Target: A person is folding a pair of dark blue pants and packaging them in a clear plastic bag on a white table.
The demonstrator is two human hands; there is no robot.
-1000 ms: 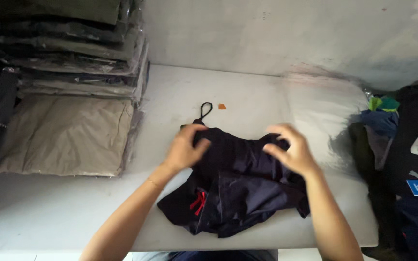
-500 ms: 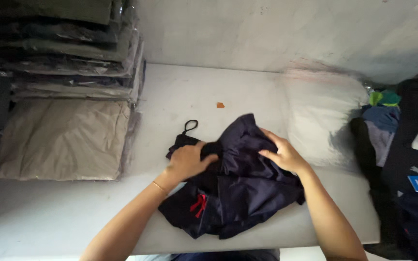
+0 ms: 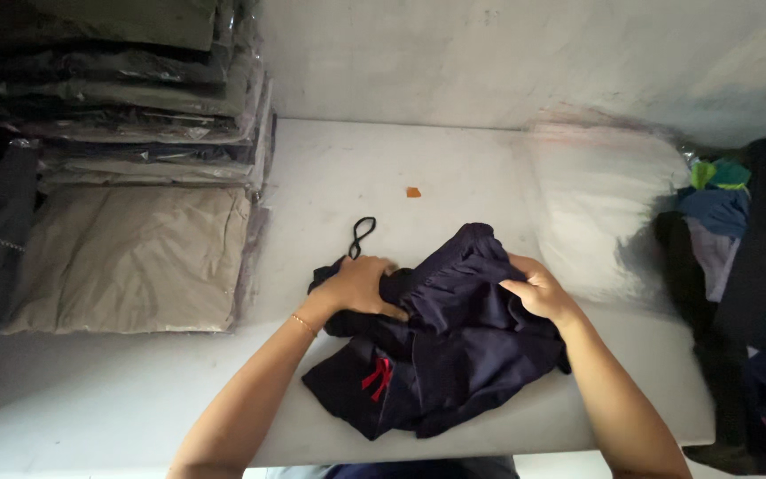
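Note:
A crumpled dark navy garment point(image 3: 454, 355) with a red drawstring point(image 3: 376, 376) lies on the white table point(image 3: 135, 399) in front of me. My left hand point(image 3: 358, 286) presses flat on the garment's upper left part, near a black cord loop point(image 3: 362, 236) that trails onto the table. My right hand point(image 3: 538, 288) grips a raised fold of the same garment at its upper right. A thin bracelet sits on my left wrist.
A stack of bagged folded clothes point(image 3: 135, 115) stands at the left, with a beige bagged piece point(image 3: 130, 257) in front. Clear plastic bags point(image 3: 605, 204) lie at the right. A heap of mixed clothes point(image 3: 746, 266) fills the right edge. A small orange scrap point(image 3: 413, 192) lies mid-table.
Both hands have drawn closer to me and nearer together, bunching the garment's top edge. The right hand has lifted a fold; the cord loop now lies stretched out beyond the left hand.

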